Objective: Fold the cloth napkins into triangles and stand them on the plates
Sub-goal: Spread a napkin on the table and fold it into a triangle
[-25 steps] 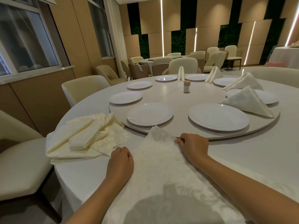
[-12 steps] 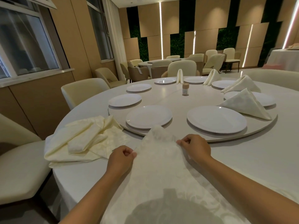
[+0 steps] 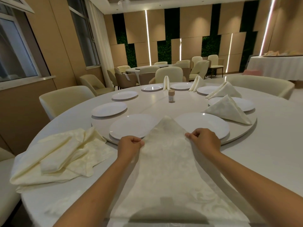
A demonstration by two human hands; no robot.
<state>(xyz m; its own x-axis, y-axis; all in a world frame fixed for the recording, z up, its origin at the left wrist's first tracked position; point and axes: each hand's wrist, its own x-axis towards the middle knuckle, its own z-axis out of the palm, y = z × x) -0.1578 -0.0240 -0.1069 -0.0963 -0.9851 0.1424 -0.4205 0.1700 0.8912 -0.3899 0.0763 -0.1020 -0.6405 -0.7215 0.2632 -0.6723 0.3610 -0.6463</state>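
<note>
Mid-fold on the napkin (image 3: 165, 161). It lay flat on the table (image 3: 270, 153) in front of me, already a triangle, apex pointing away and just overlapping the rim of the turntable (image 3: 252, 123), between the two nearest plates (image 3: 131, 128) (image 3: 211, 123).

Grip: left hand (image 3: 130, 145) was curled tight, thumb and fingers pinching the left slanted edge. Right hand (image 3: 203, 140) did the same on the right slanted edge. Neither hand was spread. Both pinches sat high, near the apex, roughly level with each other.

Pose: both forearms ran forward over the cloth, converging slightly, knuckles up. Wrists looked about straight, no obvious twist.

How to do it well, my read:
- keep the two pinches symmetric about the centre line, else the peak comes out skewed
- keep light tension between the hands so the edge doesn't pucker
- bring the sides in evenly, crease firmly; a soft crease probably won't stand
- lift the apex clear of the turntable rim before moving, so it doesn't drag a plate

Reference shape: the standing napkin (image 3: 229, 110) on the plate to the right. Target is likely the near-right plate. Spare napkins (image 3: 57, 158) sat heaped to my left, well clear.
</note>
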